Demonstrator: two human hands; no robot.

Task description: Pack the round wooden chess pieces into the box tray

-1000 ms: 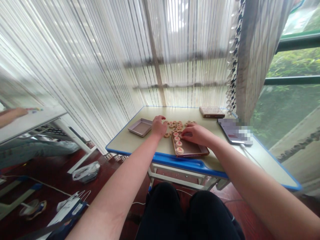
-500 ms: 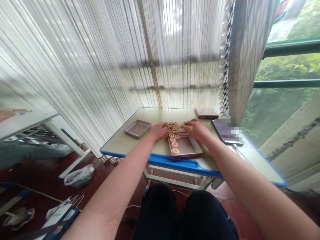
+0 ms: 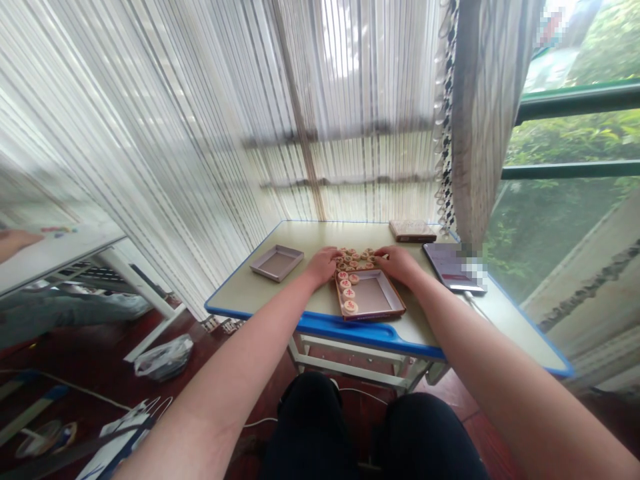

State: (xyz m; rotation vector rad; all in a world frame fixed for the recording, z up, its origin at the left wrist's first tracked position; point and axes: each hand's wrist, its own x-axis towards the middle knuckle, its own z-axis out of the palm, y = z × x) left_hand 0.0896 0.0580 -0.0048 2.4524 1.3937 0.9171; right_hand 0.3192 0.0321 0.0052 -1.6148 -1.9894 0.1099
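Note:
Several round wooden chess pieces [image 3: 356, 255] lie in a heap on the beige table [image 3: 250, 287]. My left hand [image 3: 324, 264] rests at the heap's left side, fingers curled over the pieces. My right hand [image 3: 397, 261] lies at the heap's right side, fingers bent onto the pieces. In front of the heap sits a brown tray [image 3: 373, 297] with several pieces in a column along its left side. What, if anything, either hand grips is hidden.
An empty grey tray lid [image 3: 277, 261] lies at the table's left. A wooden box [image 3: 412, 230] sits at the back, a phone or tablet [image 3: 453, 267] at the right. Curtains hang behind. Another person's hand [image 3: 15, 239] shows at a neighbouring table, far left.
My right hand moved from over the brown tray back to the right side of the heap. My left hand stays at the heap's left. The camera shifted slightly.

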